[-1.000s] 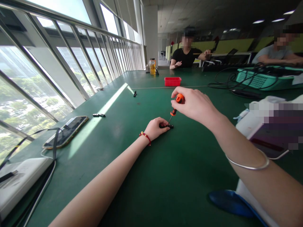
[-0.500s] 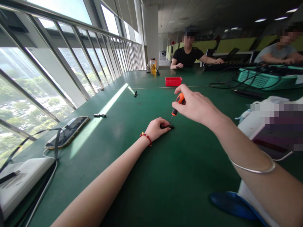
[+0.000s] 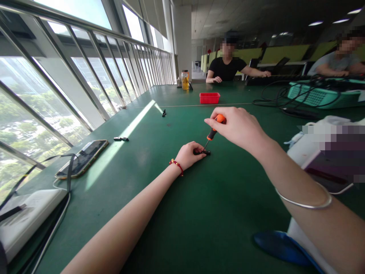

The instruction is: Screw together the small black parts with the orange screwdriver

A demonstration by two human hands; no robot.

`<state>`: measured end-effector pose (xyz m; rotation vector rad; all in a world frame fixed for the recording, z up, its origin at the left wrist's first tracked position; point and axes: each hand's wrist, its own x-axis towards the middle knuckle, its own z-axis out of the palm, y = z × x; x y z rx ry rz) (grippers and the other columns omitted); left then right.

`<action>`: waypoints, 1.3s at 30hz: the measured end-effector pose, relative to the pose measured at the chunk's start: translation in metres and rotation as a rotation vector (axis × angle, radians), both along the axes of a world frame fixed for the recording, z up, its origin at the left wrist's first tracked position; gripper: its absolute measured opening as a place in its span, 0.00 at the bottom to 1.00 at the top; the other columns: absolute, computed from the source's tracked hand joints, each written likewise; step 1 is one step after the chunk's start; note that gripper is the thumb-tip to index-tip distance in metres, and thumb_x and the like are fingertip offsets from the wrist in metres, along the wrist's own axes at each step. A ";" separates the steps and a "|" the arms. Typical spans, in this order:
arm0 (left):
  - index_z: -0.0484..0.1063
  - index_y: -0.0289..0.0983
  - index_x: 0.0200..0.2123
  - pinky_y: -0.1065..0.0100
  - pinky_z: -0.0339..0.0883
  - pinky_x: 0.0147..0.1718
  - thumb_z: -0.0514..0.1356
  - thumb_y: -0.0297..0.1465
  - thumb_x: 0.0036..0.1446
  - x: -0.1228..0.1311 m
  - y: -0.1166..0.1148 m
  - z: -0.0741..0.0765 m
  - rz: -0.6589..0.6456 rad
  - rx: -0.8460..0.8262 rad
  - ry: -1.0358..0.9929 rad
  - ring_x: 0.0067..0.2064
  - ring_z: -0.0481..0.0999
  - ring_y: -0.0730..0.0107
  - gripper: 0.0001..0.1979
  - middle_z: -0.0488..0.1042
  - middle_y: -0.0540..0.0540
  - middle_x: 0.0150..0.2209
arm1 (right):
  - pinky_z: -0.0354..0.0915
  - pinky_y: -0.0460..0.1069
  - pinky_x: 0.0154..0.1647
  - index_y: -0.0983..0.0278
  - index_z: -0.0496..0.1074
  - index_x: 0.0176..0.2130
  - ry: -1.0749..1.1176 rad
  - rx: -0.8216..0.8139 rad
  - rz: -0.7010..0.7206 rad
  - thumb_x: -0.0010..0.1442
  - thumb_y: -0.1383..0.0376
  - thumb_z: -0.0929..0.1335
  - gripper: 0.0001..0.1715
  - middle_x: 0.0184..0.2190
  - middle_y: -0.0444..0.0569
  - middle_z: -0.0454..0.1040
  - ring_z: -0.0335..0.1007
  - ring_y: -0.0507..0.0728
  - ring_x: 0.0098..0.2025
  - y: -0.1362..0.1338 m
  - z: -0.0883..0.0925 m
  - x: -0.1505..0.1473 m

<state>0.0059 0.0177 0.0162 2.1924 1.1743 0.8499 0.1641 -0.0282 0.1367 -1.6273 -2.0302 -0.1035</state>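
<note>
My left hand rests on the green table, fingers closed round a small black part that lies flat; most of it is hidden under the fingers. A screwdriver with an orange and black handle stands tilted, its shaft running down to the black part beside my left fingertips. Up at the handle's top, my right hand grips it between thumb and fingers. Whether the tip sits in a screw is too small to see.
Two more small black parts lie left and farther back. A phone and a white power strip are at left. Ahead stands a red tray. A teal basket with cables is at right; two people sit across.
My right hand has turned on the screwdriver handle, its fingers now drawn in and the thumb reaching forward. My left hand and the black part have stayed in place.
</note>
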 end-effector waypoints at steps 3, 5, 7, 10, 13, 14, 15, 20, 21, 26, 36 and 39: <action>0.73 0.34 0.29 0.71 0.65 0.32 0.62 0.30 0.46 0.000 0.000 0.000 -0.001 0.003 0.009 0.30 0.68 0.74 0.06 0.70 0.49 0.30 | 0.51 0.47 0.25 0.58 0.67 0.37 0.023 0.015 0.002 0.53 0.57 0.64 0.12 0.25 0.44 0.71 0.62 0.54 0.24 0.000 -0.001 -0.002; 0.73 0.34 0.30 0.71 0.65 0.32 0.62 0.29 0.46 0.000 0.000 0.001 -0.004 0.007 0.009 0.30 0.68 0.74 0.06 0.70 0.49 0.30 | 0.51 0.47 0.25 0.59 0.66 0.37 0.036 0.012 0.009 0.52 0.55 0.64 0.14 0.25 0.44 0.71 0.62 0.54 0.24 0.000 -0.002 -0.003; 0.73 0.34 0.30 0.71 0.65 0.32 0.62 0.29 0.46 0.000 0.000 0.001 -0.006 0.008 0.006 0.31 0.68 0.74 0.06 0.70 0.49 0.30 | 0.51 0.47 0.25 0.59 0.67 0.34 0.037 0.001 0.026 0.53 0.53 0.63 0.13 0.24 0.44 0.71 0.63 0.54 0.25 0.000 -0.003 -0.004; 0.73 0.34 0.29 0.71 0.66 0.33 0.62 0.29 0.46 0.000 -0.001 0.001 -0.007 0.005 -0.012 0.31 0.69 0.74 0.06 0.71 0.48 0.30 | 0.51 0.47 0.25 0.60 0.66 0.31 0.025 -0.003 0.024 0.53 0.56 0.63 0.10 0.24 0.44 0.70 0.62 0.54 0.25 0.000 -0.004 -0.004; 0.73 0.34 0.29 0.71 0.66 0.33 0.62 0.29 0.46 0.000 -0.001 0.001 -0.007 -0.008 -0.027 0.31 0.69 0.74 0.05 0.71 0.48 0.30 | 0.51 0.47 0.25 0.60 0.65 0.35 0.026 0.003 -0.014 0.49 0.60 0.65 0.11 0.25 0.44 0.70 0.61 0.54 0.24 0.001 -0.004 -0.004; 0.73 0.34 0.29 0.71 0.66 0.33 0.62 0.29 0.46 0.000 -0.001 0.001 -0.005 -0.013 -0.026 0.30 0.69 0.74 0.05 0.71 0.48 0.30 | 0.51 0.47 0.25 0.60 0.64 0.38 0.032 0.003 -0.021 0.48 0.60 0.66 0.15 0.25 0.44 0.70 0.61 0.54 0.24 0.002 -0.004 -0.004; 0.73 0.34 0.29 0.71 0.66 0.33 0.62 0.29 0.46 0.000 -0.001 0.001 -0.004 -0.016 -0.022 0.30 0.69 0.74 0.06 0.71 0.48 0.30 | 0.51 0.47 0.25 0.60 0.63 0.40 0.039 0.005 -0.021 0.47 0.60 0.67 0.18 0.25 0.44 0.70 0.61 0.54 0.24 0.002 -0.004 -0.004; 0.73 0.34 0.29 0.71 0.66 0.33 0.62 0.29 0.45 0.000 -0.001 0.002 -0.002 -0.017 -0.018 0.31 0.69 0.74 0.06 0.70 0.48 0.30 | 0.51 0.47 0.25 0.59 0.65 0.35 0.035 0.030 0.006 0.52 0.53 0.64 0.14 0.24 0.44 0.69 0.61 0.54 0.24 0.003 -0.005 -0.005; 0.73 0.34 0.29 0.71 0.66 0.33 0.63 0.29 0.45 0.000 -0.001 0.002 0.001 -0.019 -0.017 0.31 0.69 0.74 0.06 0.70 0.49 0.30 | 0.50 0.47 0.25 0.59 0.66 0.33 0.029 0.034 0.004 0.54 0.52 0.63 0.14 0.23 0.44 0.69 0.61 0.54 0.24 0.002 -0.005 -0.005; 0.73 0.34 0.29 0.71 0.65 0.33 0.63 0.29 0.46 0.001 -0.001 0.002 0.002 -0.025 -0.013 0.30 0.69 0.74 0.06 0.70 0.49 0.30 | 0.51 0.47 0.25 0.59 0.67 0.35 0.020 0.052 -0.019 0.52 0.56 0.64 0.12 0.23 0.44 0.70 0.62 0.54 0.24 0.001 -0.005 -0.006; 0.73 0.34 0.29 0.71 0.65 0.32 0.63 0.29 0.46 0.000 0.001 -0.001 0.002 -0.008 -0.011 0.31 0.69 0.74 0.05 0.71 0.49 0.30 | 0.52 0.48 0.26 0.59 0.67 0.36 0.065 0.050 -0.007 0.52 0.55 0.64 0.13 0.23 0.44 0.69 0.63 0.55 0.25 0.001 -0.005 -0.005; 0.73 0.34 0.29 0.71 0.65 0.33 0.62 0.29 0.46 0.001 0.001 0.000 -0.005 -0.007 -0.013 0.31 0.69 0.74 0.05 0.70 0.49 0.30 | 0.53 0.48 0.26 0.59 0.65 0.39 0.096 0.033 0.016 0.50 0.54 0.66 0.18 0.23 0.43 0.69 0.63 0.55 0.25 0.002 -0.007 -0.006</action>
